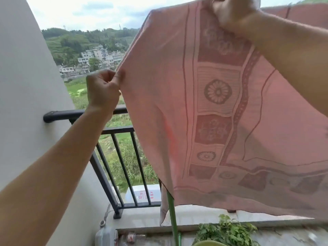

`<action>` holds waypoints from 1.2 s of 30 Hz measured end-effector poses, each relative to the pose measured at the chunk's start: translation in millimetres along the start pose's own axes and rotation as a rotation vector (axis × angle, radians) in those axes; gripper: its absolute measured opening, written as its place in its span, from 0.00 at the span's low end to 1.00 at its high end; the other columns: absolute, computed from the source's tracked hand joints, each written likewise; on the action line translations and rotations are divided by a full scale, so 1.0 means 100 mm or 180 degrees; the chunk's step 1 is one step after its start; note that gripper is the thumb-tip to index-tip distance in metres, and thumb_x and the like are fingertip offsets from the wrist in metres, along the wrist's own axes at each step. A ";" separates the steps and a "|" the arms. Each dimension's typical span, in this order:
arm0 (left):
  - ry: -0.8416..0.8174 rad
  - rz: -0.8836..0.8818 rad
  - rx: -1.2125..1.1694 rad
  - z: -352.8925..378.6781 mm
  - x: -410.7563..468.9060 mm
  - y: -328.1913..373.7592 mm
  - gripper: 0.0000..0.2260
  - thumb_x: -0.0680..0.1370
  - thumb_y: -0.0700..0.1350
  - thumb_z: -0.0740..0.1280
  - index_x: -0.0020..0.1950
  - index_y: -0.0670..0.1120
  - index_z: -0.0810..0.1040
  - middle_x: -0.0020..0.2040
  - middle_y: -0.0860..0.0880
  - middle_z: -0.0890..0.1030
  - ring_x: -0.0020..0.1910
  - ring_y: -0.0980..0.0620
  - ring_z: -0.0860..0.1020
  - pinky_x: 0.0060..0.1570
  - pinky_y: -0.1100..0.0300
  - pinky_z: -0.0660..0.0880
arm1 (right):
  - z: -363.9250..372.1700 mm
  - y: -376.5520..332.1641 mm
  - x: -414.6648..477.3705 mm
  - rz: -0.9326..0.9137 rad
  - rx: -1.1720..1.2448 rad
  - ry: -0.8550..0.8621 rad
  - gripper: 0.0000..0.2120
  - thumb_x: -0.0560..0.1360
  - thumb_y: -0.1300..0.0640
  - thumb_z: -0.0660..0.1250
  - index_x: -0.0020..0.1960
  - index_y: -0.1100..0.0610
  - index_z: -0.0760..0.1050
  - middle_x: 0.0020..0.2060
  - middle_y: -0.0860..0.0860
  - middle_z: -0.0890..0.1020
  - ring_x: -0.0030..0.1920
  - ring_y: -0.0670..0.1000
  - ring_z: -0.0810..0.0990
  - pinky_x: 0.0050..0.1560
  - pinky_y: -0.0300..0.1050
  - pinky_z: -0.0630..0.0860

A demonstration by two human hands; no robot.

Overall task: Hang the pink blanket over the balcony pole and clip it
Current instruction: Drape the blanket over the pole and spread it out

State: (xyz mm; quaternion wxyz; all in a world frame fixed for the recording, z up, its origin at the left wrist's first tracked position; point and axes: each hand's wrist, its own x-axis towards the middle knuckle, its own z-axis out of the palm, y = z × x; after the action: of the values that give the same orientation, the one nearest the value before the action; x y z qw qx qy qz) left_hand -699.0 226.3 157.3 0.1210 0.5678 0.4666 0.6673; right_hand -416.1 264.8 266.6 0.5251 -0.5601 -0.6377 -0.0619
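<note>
Both hands hold the pink blanket up before the balcony railing: left hand pinches its side edge, right hand grips the top.

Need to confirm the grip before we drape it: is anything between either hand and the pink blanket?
Nothing visible. The left hand pinches the pink blanket directly at its left edge; the right hand grips its top edge.
</note>
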 end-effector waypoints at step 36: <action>-0.2022 0.1369 0.2144 -0.02 0.15 -0.29 0.37 0.63 0.57 0.78 0.67 0.49 0.68 0.53 0.49 0.81 0.41 0.52 0.79 0.36 0.58 0.77 | 0.04 -0.27 -0.41 -0.0410 0.0201 -0.1090 0.13 0.75 0.48 0.68 0.37 0.55 0.81 0.28 0.50 0.77 0.28 0.49 0.73 0.30 0.44 0.72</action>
State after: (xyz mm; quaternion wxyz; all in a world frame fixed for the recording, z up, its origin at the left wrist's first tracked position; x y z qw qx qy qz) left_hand -716.5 251.3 144.7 -0.0730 0.8333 0.4685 0.2841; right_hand -447.4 231.0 248.1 0.4211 -0.5037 -0.7540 0.0208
